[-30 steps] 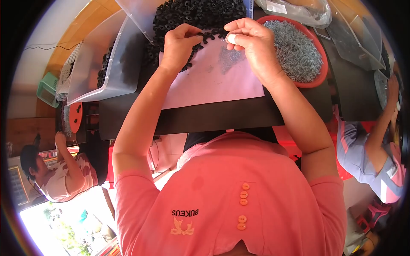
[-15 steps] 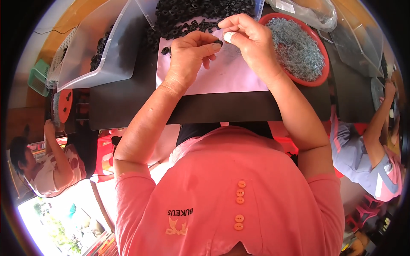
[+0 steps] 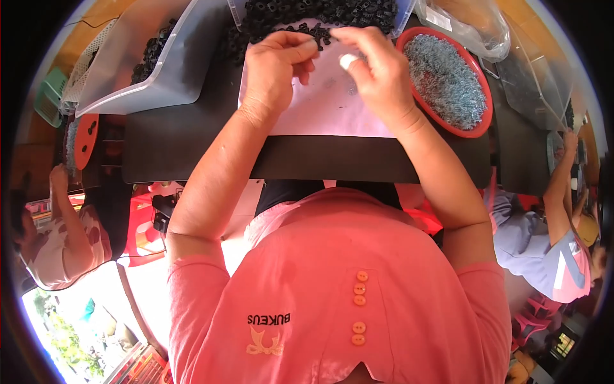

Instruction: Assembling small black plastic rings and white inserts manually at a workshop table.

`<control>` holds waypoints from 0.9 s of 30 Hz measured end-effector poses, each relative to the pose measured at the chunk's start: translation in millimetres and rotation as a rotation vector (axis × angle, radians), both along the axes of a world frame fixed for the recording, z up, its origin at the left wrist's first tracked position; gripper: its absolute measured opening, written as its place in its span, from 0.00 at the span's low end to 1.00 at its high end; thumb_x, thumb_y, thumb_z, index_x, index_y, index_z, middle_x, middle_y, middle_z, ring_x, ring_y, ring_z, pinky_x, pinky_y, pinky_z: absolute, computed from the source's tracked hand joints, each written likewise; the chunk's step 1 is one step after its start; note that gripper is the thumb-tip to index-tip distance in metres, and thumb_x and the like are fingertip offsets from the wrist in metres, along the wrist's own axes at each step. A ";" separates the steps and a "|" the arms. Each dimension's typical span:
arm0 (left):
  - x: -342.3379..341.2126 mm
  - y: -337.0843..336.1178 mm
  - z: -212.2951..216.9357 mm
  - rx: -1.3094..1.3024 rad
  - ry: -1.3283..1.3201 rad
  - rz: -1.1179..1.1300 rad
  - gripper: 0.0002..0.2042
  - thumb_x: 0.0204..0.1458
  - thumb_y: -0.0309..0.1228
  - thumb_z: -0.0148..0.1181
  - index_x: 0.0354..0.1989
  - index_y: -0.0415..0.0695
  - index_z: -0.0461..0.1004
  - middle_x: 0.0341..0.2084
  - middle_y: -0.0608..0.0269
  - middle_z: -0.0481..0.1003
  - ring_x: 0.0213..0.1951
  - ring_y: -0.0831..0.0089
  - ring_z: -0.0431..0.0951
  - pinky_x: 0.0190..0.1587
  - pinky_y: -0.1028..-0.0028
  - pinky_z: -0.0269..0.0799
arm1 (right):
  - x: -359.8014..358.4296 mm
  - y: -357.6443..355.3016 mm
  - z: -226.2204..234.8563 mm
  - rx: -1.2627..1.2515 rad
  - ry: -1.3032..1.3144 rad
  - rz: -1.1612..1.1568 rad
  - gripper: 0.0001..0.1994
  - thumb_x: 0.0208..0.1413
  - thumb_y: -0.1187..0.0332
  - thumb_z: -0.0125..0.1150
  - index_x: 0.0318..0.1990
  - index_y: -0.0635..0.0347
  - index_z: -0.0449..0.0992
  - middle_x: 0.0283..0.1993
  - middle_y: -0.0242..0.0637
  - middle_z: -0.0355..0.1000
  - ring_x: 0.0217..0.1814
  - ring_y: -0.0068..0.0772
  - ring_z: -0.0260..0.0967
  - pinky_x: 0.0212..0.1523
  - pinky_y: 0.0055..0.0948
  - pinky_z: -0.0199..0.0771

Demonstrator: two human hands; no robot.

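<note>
My left hand (image 3: 274, 67) is closed in a pinch over the white sheet (image 3: 313, 118); a small black plastic part (image 3: 318, 46) shows at its fingertips, partly hidden. My right hand (image 3: 378, 69) hangs to its right with thumb and index finger apart, and I see nothing between them. Something white covers the tip of its thumb. Just beyond both hands lies a heap of small black plastic parts (image 3: 323, 13), spilling from a clear bin onto the sheet. Right of my right hand, a red oval basin (image 3: 484, 121) holds many tiny clear bluish pieces (image 3: 448, 80).
At the left a translucent bin (image 3: 185, 83) holds more black parts. A clear plastic bag (image 3: 476, 29) lies behind the basin. The dark table (image 3: 332, 163) ends close to my body. Another person (image 3: 70, 246) sits at the left and one (image 3: 543, 249) at the right.
My hands have drawn apart from each other. The left thumb and fingers stay pinched, slightly farther forward; the right thumb and index finger have spread. The whole view has shifted a little.
</note>
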State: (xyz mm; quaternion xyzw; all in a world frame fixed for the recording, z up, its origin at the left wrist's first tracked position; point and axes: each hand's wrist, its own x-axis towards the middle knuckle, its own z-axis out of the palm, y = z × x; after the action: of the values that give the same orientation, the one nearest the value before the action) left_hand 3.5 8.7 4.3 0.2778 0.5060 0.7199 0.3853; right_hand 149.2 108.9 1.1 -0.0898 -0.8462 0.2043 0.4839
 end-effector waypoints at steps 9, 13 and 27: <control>-23.5 -6.9 4.3 0.007 -0.088 0.112 0.07 0.55 0.24 0.61 0.38 0.32 0.75 0.27 0.57 0.77 0.24 0.75 0.74 0.25 0.77 0.68 | -19.7 23.2 7.6 0.232 -0.447 -0.242 0.07 0.45 0.72 0.57 0.32 0.54 0.80 0.36 0.35 0.76 0.43 0.43 0.73 0.44 0.43 0.68; -20.6 -5.7 5.3 0.001 -0.066 0.116 0.07 0.55 0.24 0.61 0.37 0.32 0.75 0.27 0.57 0.77 0.24 0.75 0.74 0.24 0.76 0.69 | -37.5 31.5 1.7 0.352 -0.648 -0.324 0.07 0.48 0.71 0.59 0.35 0.53 0.81 0.36 0.36 0.76 0.42 0.43 0.74 0.42 0.42 0.74; -22.3 -5.8 3.2 0.012 -0.046 0.150 0.06 0.53 0.23 0.62 0.36 0.33 0.76 0.26 0.57 0.77 0.24 0.72 0.75 0.26 0.76 0.70 | -58.4 13.6 -11.9 0.370 -0.778 -0.377 0.09 0.49 0.73 0.55 0.38 0.57 0.77 0.43 0.41 0.74 0.49 0.46 0.71 0.48 0.43 0.67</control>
State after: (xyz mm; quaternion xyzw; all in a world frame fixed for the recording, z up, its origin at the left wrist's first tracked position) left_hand -18.8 2.9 7.5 0.2250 0.5121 0.7560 0.3400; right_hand 90.9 122.5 -10.8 -0.2242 -0.9558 -0.0905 0.1673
